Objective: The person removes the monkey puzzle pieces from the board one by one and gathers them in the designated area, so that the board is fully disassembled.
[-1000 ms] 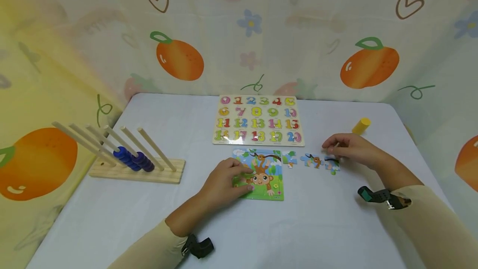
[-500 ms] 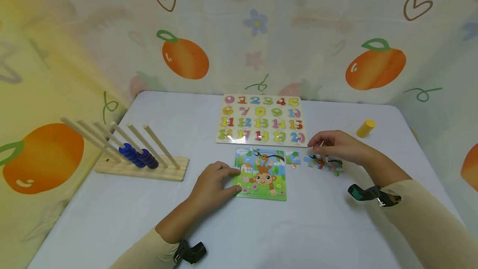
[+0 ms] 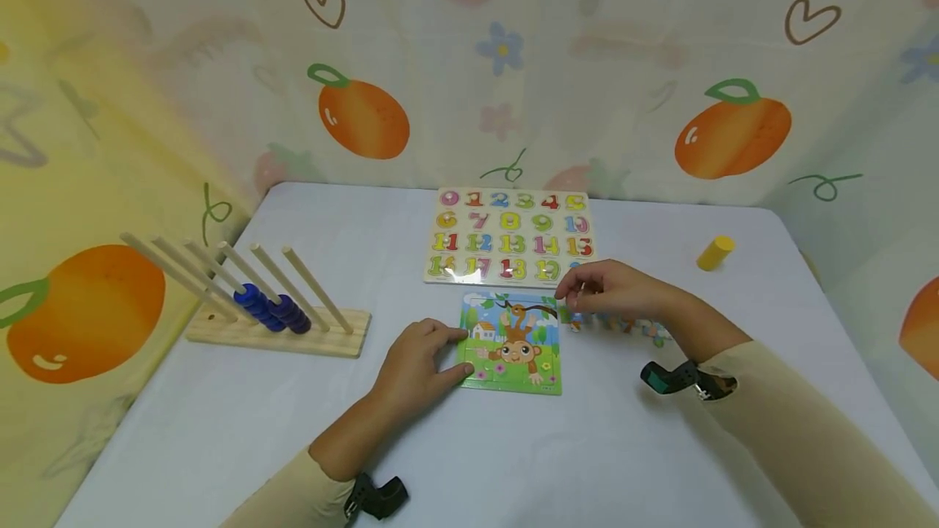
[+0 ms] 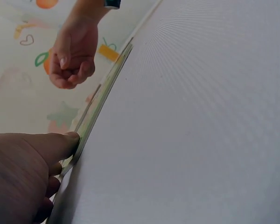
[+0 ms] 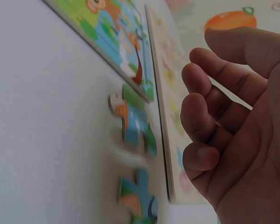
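The monkey puzzle board [image 3: 511, 345] lies flat on the white table. My left hand [image 3: 418, 365] touches its left edge with thumb and fingertips; the left wrist view shows the thumb [image 4: 67, 142] at that edge. Above the board's upper right corner hovers my right hand [image 3: 619, 292], fingers loosely curled, holding nothing in the right wrist view [image 5: 242, 107]. Beneath and beside it, loose puzzle pieces lie in a row, one piece [image 5: 133, 121] close to the board's corner and another [image 5: 140, 198] farther off. In the head view the hand partly hides them.
A number board [image 3: 511, 235] lies behind the puzzle, its lower right corner partly covered by my right hand. On the left stands a wooden peg rack [image 3: 279, 336] with blue beads [image 3: 258, 306]. A yellow cylinder [image 3: 715, 253] is at the back right.
My right hand has moved left, from over the far loose pieces to the puzzle board's upper right corner. My left hand has drawn back from over the picture to the board's left edge.
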A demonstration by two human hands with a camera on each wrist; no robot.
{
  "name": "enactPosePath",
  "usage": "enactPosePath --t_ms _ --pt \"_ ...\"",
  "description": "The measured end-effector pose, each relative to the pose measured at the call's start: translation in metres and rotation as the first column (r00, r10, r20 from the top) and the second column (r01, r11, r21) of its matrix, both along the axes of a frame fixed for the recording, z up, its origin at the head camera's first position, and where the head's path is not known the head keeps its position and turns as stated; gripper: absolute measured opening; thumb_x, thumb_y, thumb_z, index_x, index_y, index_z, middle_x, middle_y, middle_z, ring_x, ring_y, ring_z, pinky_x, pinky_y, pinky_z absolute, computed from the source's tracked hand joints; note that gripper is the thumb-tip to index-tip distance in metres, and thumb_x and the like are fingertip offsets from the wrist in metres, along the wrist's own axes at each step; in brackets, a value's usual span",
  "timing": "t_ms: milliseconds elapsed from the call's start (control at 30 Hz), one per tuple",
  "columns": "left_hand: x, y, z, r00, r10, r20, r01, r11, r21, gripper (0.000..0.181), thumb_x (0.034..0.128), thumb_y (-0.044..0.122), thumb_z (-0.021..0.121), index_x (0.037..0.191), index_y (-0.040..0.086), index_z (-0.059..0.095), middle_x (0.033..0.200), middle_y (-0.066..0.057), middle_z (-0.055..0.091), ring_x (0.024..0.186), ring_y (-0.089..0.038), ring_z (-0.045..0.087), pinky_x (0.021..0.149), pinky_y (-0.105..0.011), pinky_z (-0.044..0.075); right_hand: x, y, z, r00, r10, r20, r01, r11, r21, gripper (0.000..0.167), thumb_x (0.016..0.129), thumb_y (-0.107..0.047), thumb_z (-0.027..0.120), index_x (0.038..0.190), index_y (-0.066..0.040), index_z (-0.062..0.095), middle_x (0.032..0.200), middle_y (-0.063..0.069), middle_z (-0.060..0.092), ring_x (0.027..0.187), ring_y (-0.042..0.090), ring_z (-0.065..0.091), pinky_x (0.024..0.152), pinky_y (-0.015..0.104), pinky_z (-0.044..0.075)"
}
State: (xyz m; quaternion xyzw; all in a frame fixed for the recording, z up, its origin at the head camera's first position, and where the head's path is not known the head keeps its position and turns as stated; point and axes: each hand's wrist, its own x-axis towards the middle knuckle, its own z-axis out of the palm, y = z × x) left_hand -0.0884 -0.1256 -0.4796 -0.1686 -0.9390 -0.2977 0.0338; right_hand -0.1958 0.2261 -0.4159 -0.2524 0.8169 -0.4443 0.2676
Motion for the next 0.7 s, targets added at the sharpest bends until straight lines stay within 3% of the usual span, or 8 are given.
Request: enactPosePath --t_ms 300,500,700 --pt "-0.001 0.0 -0.003 1.0 -0.002 -0.027 0.002 1.0 -0.001 0.048 0.0802 0.032 0.096 0.123 0.017 0.08 0.107 0.003 0.069 0.101 -0.018 0.06 0.085 -0.039 0.049 -0.005 -0.045 -0.006 0.998 0.065 -0.012 -0.065 0.997 0.031 0.017 0.101 -0.014 0.073 0.117 -0.008 0.077 0.102 0.005 0.071 0.086 0.026 0.06 0.067 0.031 0.05" --pt "-0.002 0.0 -0.002 1.0 0.001 -0.01 -0.001 1.0 0.002 0.047 0.0809 0.031 0.096 0.122 0.017 0.08 0.107 0.003 0.069 0.102 -0.019 0.06 0.085 -0.039 0.049 -0.005 -0.067 -0.015 0.998 0.07 0.0 -0.07 0.996 0.063 0.018 0.099 -0.018 0.076 0.116 -0.015 0.079 0.101 0.001 0.07 0.089 0.023 0.061 0.077 0.032 0.05" --pt "-0.003 -0.001 -0.002 1.0 0.0 -0.006 0.0 1.0 -0.007 0.046 0.0814 0.032 0.096 0.122 0.017 0.08 0.107 0.003 0.069 0.102 -0.019 0.06 0.086 -0.04 0.049 0.0 -0.084 -0.022 0.996 0.081 -0.033 -0.079 0.995 0.058 0.025 0.097 -0.017 0.077 0.121 -0.014 0.078 0.106 -0.002 0.072 0.091 0.02 0.063 0.084 0.033 0.053"
